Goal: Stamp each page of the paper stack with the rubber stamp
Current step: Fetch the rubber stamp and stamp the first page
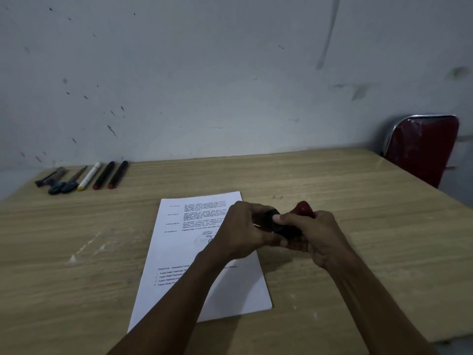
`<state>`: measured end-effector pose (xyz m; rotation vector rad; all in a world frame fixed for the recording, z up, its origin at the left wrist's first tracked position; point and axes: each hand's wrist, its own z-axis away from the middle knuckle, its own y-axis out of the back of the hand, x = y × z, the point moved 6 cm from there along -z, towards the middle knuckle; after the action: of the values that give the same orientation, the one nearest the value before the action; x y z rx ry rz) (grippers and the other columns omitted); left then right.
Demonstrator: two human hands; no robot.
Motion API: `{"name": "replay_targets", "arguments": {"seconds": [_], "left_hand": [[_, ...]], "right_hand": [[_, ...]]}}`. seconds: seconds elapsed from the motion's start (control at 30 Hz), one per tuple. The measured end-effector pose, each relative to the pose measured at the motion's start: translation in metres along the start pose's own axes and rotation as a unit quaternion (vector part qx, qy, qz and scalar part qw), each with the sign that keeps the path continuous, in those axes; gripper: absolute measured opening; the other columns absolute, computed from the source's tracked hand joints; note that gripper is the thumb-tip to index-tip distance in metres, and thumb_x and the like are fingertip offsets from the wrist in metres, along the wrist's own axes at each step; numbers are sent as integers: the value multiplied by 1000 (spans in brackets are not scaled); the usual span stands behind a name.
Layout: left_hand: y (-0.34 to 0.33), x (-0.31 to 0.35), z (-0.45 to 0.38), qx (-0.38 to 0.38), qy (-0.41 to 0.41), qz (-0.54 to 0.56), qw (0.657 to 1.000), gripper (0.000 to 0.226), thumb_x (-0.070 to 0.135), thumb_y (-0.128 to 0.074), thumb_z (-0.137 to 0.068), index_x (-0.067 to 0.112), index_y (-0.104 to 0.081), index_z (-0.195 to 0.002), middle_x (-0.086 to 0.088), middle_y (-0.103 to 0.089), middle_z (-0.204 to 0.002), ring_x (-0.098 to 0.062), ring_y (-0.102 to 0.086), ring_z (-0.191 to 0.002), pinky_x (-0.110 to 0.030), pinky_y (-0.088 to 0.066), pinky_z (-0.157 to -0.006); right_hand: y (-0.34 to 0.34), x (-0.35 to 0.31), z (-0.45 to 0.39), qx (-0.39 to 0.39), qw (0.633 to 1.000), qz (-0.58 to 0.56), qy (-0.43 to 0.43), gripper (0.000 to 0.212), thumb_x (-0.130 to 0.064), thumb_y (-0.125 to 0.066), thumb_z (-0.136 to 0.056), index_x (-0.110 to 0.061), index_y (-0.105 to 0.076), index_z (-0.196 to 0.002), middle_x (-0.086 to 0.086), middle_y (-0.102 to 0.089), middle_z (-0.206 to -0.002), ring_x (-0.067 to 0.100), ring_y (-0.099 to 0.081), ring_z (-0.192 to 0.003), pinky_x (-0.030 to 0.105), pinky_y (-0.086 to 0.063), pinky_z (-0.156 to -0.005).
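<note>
Both hands raised just above the paper stack (204, 254), meeting over its right edge at mid-counter. Left hand (243, 231), fingers curled in a grip on the black end of the rubber stamp (284, 226); right hand (317, 239) wrapped around the same stamp from the right, thumb laid across the black body, red rounded handle poking out above the knuckles. Stamp held clear of the top page, tilted on its side between the two grips. Printed text on the top sheet, with a faint round mark near the middle, partly hidden by the left wrist. Stack lying slightly askew on the pale wood-grain counter (358, 201), forearms crossing its near half. At the far left of the counter, in a row: scissors (64, 184) with dark handles, a white marker (89, 176) with a yellow end, and two black markers (110, 175) with red ends. Beyond the far right corner, a red chair (422, 147) with a chrome frame, against a scuffed grey wall (204, 73).
</note>
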<state>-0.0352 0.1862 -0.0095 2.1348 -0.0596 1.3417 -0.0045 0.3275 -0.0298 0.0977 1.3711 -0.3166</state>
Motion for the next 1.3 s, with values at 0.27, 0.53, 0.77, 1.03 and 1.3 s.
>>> {"name": "replay_targets", "arguments": {"seconds": [0.27, 0.53, 0.77, 1.03, 1.3], "left_hand": [[-1, -2, 3, -1, 12, 11, 1000, 28, 18, -85, -66, 17, -75, -92, 1, -75, -85, -12, -72, -85, -38, -57, -84], [-2, -2, 4, 31, 8, 0, 999, 31, 19, -86, -66, 16, -75, -94, 1, -76, -87, -11, -72, -85, -37, -57, -83], [4, -12, 6, 156, 50, -22, 986, 55, 32, -92, -56, 11, -73, -103, 6, -75, -87, -1, -70, -77, -19, -57, -74], [3, -25, -2, 135, 79, 60, 986, 70, 7, -90, -56, 9, -63, -121, -4, -71, -100, -13, -71, -87, -27, -59, -77], [-11, -45, -17, 109, 83, -91, 986, 65, 20, -91, -55, 13, -63, -113, -4, -62, -108, -16, -66, -91, -33, -57, -81]], "right_hand": [[0, 1, -2, -22, 999, 3, -24, 21, -1, -80, -73, 12, -68, -85, 18, -73, -73, 24, -73, -62, 30, -55, -50], [-1, 4, -4, -34, 998, -39, -43, 13, 1, -76, -75, 8, -67, -82, 17, -72, -72, 21, -72, -60, 28, -55, -49], [7, -6, -5, 45, 998, -32, 27, 16, 2, -82, -68, 4, -67, -71, 15, -72, -68, 23, -73, -62, 31, -57, -50], [21, 1, -8, 53, 996, -70, 3, 24, -1, -83, -70, 8, -66, -84, 21, -73, -79, 30, -74, -70, 31, -59, -54], [38, 12, -14, 78, 995, -63, -22, 32, -9, -85, -70, 4, -64, -89, 21, -73, -75, 33, -74, -68, 34, -60, -57]]}}
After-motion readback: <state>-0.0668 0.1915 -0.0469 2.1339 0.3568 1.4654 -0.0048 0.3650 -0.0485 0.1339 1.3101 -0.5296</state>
